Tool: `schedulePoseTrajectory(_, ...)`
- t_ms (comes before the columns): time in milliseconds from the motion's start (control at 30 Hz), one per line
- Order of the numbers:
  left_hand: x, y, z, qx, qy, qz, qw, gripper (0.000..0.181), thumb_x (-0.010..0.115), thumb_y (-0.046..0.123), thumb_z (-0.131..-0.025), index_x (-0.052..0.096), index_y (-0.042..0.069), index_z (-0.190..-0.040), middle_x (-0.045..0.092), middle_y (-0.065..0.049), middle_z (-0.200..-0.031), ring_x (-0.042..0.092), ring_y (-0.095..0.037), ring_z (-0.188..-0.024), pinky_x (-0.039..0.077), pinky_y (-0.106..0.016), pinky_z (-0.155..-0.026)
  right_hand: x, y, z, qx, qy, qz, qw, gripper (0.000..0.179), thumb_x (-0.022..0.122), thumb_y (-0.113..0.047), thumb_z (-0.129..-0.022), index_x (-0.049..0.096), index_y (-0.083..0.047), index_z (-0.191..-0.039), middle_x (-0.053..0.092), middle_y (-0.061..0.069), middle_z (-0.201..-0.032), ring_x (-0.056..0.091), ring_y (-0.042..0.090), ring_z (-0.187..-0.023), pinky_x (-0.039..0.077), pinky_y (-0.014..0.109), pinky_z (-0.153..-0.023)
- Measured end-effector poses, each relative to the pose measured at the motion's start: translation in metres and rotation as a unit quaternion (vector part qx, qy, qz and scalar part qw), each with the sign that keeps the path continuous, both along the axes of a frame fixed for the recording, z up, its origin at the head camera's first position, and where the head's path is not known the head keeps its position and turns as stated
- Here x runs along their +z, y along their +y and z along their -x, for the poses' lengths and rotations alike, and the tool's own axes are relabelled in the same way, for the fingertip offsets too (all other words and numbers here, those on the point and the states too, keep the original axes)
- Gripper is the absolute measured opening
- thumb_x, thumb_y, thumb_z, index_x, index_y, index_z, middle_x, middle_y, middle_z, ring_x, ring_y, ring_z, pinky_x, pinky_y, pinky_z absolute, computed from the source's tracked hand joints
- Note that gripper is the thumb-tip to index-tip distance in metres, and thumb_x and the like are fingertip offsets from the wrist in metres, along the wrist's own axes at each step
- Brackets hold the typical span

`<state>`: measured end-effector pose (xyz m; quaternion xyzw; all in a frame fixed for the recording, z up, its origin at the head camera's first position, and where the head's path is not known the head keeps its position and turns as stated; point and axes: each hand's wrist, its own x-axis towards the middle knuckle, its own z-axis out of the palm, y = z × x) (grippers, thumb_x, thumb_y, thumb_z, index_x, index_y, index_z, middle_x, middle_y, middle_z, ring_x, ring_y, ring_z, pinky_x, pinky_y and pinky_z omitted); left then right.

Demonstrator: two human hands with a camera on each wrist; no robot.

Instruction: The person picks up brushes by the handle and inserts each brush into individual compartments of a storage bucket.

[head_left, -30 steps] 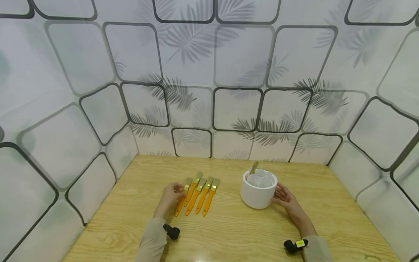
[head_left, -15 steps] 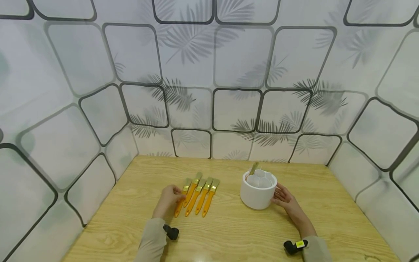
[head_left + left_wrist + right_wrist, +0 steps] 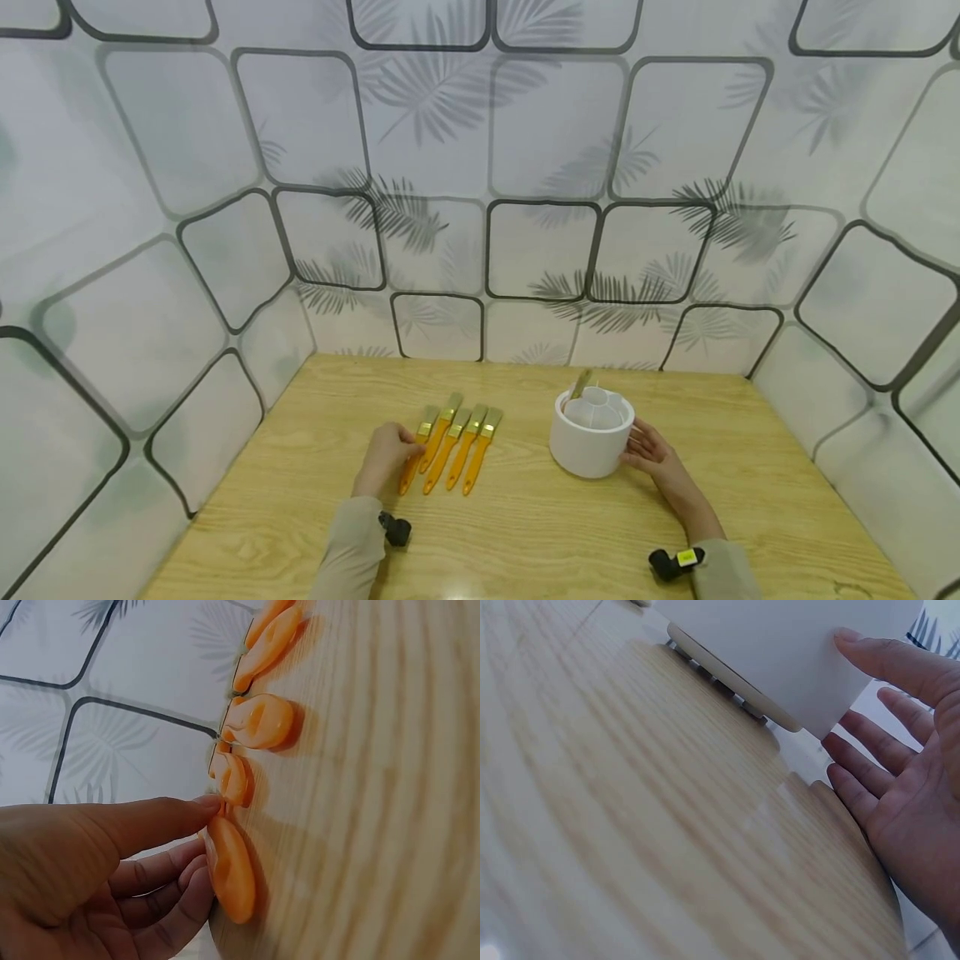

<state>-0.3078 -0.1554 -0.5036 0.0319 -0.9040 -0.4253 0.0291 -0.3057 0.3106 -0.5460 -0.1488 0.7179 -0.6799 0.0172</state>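
The left hand (image 3: 384, 458) pinched the leftmost brush (image 3: 408, 477) in the head view; the brush lay on the table (image 3: 525, 542), bristles toward one o'clock. Four loose brushes (image 3: 444, 460) lay around its three o'clock, and farther that way stood the white holder (image 3: 588, 450), a tilted brush (image 3: 581, 384) inside near its eleven o'clock rim. The right hand (image 3: 654, 457) touched the holder at four o'clock.

In the left wrist view, thumb and fingers were narrowed on the handle, and the next handle sat just beside the thumb, toward twelve o'clock. A careless lift could drag that neighbour askew.

In the right wrist view, the hand was spread, its thumb on the wall without wrapping it (a steadying touch, I judged). A sideways knock might shift the holder.
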Motion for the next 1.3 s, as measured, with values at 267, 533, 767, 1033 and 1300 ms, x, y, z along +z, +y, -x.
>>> schedulePoseTrajectory(267, 0.002, 0.0, -0.002, 0.005, 0.007, 0.029, 0.9995, 0.018, 0.074, 0.011, -0.076, 0.062, 0.002, -0.067, 0.059, -0.005, -0.065, 0.049, -0.014, -0.055, 0.041, -0.024, -0.048, -0.001, -0.001, 0.001, -0.004, -0.001, -0.008, 1.0, 0.069, 0.059, -0.005, -0.089, 0.021, -0.007, -0.147, 0.046, -0.02, -0.125, 0.049, -0.005, -0.112, 0.042, 0.011, -0.089)
schedulePoseTrajectory(533, -0.003, 0.002, 0.001, 0.014, 0.009, 0.041, 0.999, 0.019, 0.074, 0.012, -0.075, 0.061, 0.003, -0.063, 0.057, -0.004, -0.061, 0.049, -0.015, -0.052, 0.041, -0.025, -0.046, -0.002, 0.0, 0.001, -0.006, -0.003, -0.009, 0.9999, 0.069, 0.058, -0.004, -0.09, 0.02, -0.006, -0.147, 0.046, -0.02, -0.124, 0.049, -0.005, -0.111, 0.043, 0.012, -0.089)
schedulePoseTrajectory(767, -0.006, 0.004, 0.001, 0.027, 0.006, 0.042, 0.9987, 0.022, 0.074, 0.012, -0.074, 0.059, 0.005, -0.059, 0.054, -0.002, -0.055, 0.046, -0.014, -0.048, 0.039, -0.025, -0.043, -0.003, 0.001, 0.0, -0.008, -0.003, -0.007, 0.9999, 0.069, 0.059, -0.004, -0.089, 0.021, -0.008, -0.147, 0.047, -0.02, -0.124, 0.049, -0.005, -0.111, 0.042, 0.011, -0.089)
schedulePoseTrajectory(1033, -0.006, 0.005, 0.0, 0.027, 0.006, 0.045, 0.9986, 0.023, 0.074, 0.014, -0.074, 0.059, 0.005, -0.058, 0.055, -0.002, -0.054, 0.046, -0.014, -0.047, 0.04, -0.025, -0.043, -0.005, 0.002, 0.0, -0.001, 0.005, -0.007, 1.0, 0.068, 0.058, -0.005, -0.09, 0.021, -0.008, -0.147, 0.047, -0.02, -0.125, 0.049, -0.004, -0.111, 0.043, 0.012, -0.089)
schedulePoseTrajectory(1300, -0.008, 0.002, 0.003, 0.031, 0.012, 0.042, 0.9985, 0.029, 0.075, 0.017, -0.074, 0.057, 0.007, -0.054, 0.047, 0.002, -0.048, 0.04, -0.012, -0.043, 0.034, -0.023, -0.039, -0.004, 0.002, 0.002, -0.007, -0.007, -0.018, 0.9998, 0.069, 0.06, -0.008, -0.089, 0.022, -0.011, -0.147, 0.046, -0.018, -0.126, 0.049, -0.005, -0.112, 0.042, 0.012, -0.089)
